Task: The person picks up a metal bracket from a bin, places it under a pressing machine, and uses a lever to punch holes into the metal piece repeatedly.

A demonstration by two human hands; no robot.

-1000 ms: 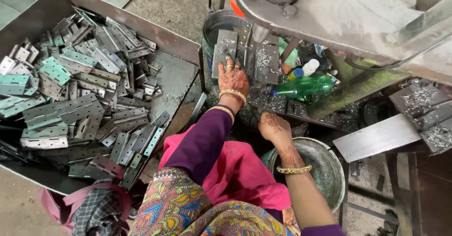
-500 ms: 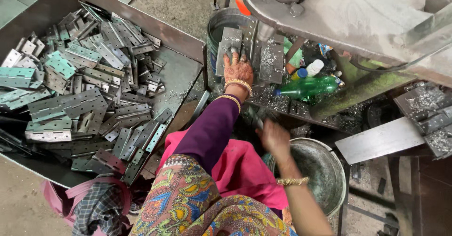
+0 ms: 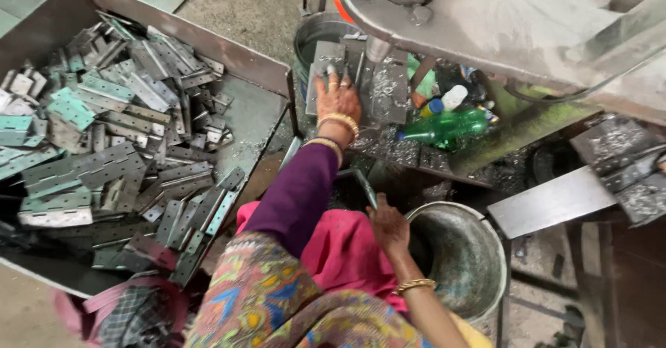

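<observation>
The floor [image 3: 236, 8] is grey, rough concrete with dust on it. On the left stands a big metal tray [image 3: 257, 122] with tall sides. A big grey machine [image 3: 499, 22] fills the top right, dusty all over. A flat metal plate [image 3: 555, 199] sticks out on the right. Dark shavings [image 3: 409, 150] lie under the machine. The light is soft daylight, with no hard shadows.

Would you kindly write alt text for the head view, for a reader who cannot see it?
A person's left hand lies flat on a grey metal plate under a grey press machine, while the right hand rests beside a round metal basin. A steel tray of grey metal hinges stands at left.
</observation>
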